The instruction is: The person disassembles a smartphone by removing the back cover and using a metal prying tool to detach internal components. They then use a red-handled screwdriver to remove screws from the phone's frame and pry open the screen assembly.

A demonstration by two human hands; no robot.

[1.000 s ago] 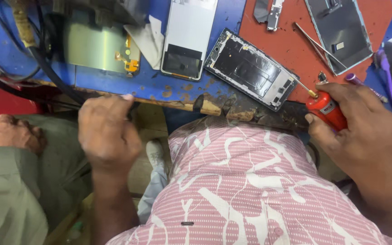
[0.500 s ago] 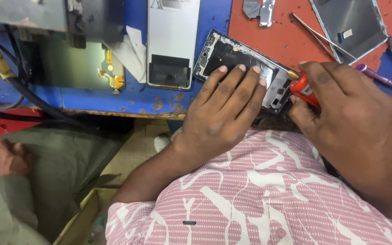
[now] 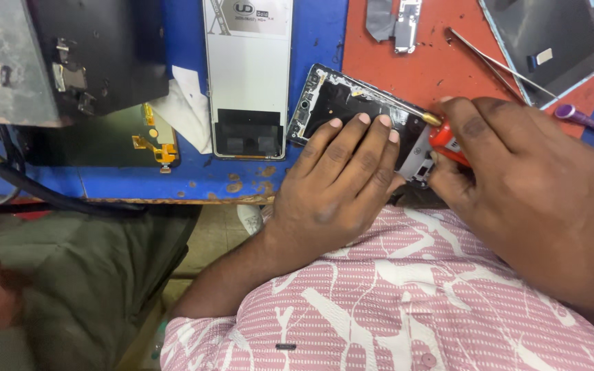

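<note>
Left hand (image 3: pixel 342 175): open, fingers flat on the opened phone (image 3: pixel 352 110); centre of frame
Right hand (image 3: pixel 517 178): closed around a red-handled screwdriver (image 3: pixel 441 134); tip on the phone's upper edge
Opened phone: tilted, straddling blue bench (image 3: pixel 194 175) and red mat (image 3: pixel 448 62)

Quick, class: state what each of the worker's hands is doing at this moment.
Left hand: open, fingers flat on the opened phone.
Right hand: closed around a red-handled screwdriver.
</note>
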